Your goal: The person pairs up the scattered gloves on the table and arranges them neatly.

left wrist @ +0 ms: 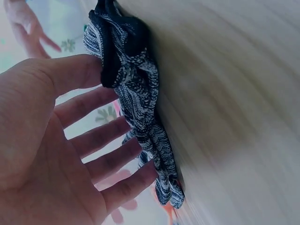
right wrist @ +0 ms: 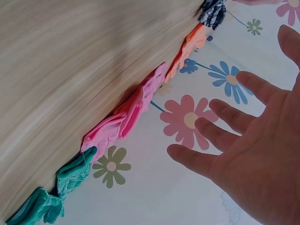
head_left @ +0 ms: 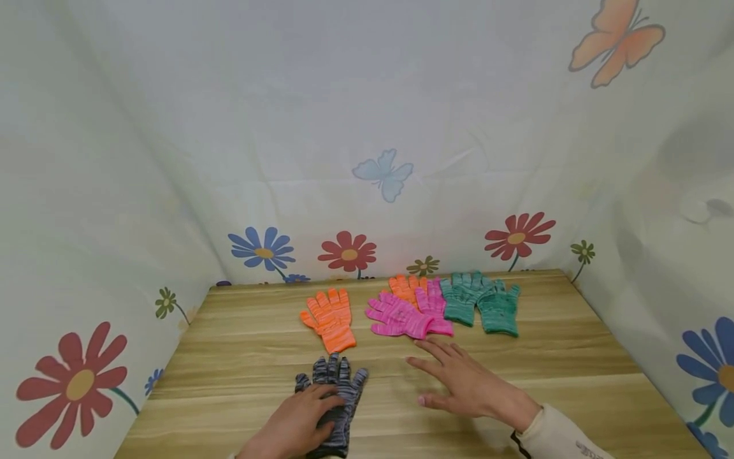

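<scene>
A black-and-grey knit glove (head_left: 345, 414) lies flat near the front of the table, fingers pointing away. My left hand (head_left: 298, 417) rests on it with relaxed, spread fingers; in the left wrist view the thumb and fingertips touch the glove's edge (left wrist: 136, 89) without curling round it. My right hand (head_left: 467, 386) hovers above the table, fingers spread, holding nothing. Just beyond it lie two overlapping pink gloves (head_left: 398, 317), partly covering an orange glove (head_left: 406, 287). Another orange glove (head_left: 331, 319) lies alone behind the black-and-grey one.
Two green gloves (head_left: 499, 309) overlap at the right of the pink ones, near the back of the table. The wood-grain table (head_left: 229, 357) is enclosed by a white curtain (head_left: 287, 127) printed with flowers and butterflies.
</scene>
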{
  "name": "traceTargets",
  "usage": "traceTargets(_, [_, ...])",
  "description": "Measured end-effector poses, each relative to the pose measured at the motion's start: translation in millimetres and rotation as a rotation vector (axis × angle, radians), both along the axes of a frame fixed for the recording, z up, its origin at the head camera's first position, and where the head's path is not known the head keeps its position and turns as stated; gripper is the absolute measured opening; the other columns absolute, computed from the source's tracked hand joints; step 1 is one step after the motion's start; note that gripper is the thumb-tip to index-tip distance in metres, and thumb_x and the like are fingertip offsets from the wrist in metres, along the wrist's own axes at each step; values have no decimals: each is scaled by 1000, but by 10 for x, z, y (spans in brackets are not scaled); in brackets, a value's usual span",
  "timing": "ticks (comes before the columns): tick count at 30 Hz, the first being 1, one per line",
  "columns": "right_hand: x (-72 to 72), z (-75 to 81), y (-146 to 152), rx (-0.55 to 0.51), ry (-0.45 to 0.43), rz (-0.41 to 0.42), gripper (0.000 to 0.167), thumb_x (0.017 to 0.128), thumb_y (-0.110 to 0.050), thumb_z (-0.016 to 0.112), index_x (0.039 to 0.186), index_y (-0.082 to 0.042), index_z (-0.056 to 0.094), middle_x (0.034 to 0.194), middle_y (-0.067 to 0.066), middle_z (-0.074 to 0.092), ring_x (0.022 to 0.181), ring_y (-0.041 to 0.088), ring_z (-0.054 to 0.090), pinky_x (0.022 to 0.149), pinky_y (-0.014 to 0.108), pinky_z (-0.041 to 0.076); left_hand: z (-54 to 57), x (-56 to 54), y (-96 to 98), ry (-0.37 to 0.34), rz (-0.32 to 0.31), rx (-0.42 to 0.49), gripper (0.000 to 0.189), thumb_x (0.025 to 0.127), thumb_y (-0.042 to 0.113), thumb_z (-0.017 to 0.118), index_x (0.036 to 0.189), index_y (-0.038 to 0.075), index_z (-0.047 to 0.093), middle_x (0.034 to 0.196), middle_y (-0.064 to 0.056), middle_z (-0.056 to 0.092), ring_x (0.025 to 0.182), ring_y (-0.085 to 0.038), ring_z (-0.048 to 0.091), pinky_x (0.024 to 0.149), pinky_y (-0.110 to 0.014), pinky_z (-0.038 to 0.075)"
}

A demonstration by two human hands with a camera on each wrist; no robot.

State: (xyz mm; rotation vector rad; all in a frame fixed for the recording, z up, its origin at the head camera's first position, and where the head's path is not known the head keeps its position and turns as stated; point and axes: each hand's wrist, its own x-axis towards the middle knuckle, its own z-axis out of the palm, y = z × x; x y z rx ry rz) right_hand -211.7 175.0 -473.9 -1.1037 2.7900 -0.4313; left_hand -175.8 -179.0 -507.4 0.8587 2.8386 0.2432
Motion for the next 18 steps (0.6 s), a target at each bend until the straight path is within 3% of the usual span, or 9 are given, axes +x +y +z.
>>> traceTargets(7, [3,5,26,7,-25,-11,65,94,-60,53,152,-38,33,163,4,24,150,33,22,116,64,23,-2,-47,-283,-59,86,38,34,89,31,68,124,28,66,133,-5,59,121,-30,57,89,-49,53])
traceTargets(14, [7,10,72,15,-37,-12,71,91,-73,39,153,-37,33,164,3,22,151,33,20,116,65,22,-23,-127,-574,-76,136,56,36,85,24,71,121,25,66,133,-7,57,122,-33,56,90,-52,52])
traceTargets(18, [6,-5,103,12,-34,-20,67,93,-66,47,152,-36,35,164,3,22,150,34,21,115,65,23,-28,-172,-717,-88,154,65,36,85,23,71,121,21,67,134,-10,57,123,-35,55,93,-55,50])
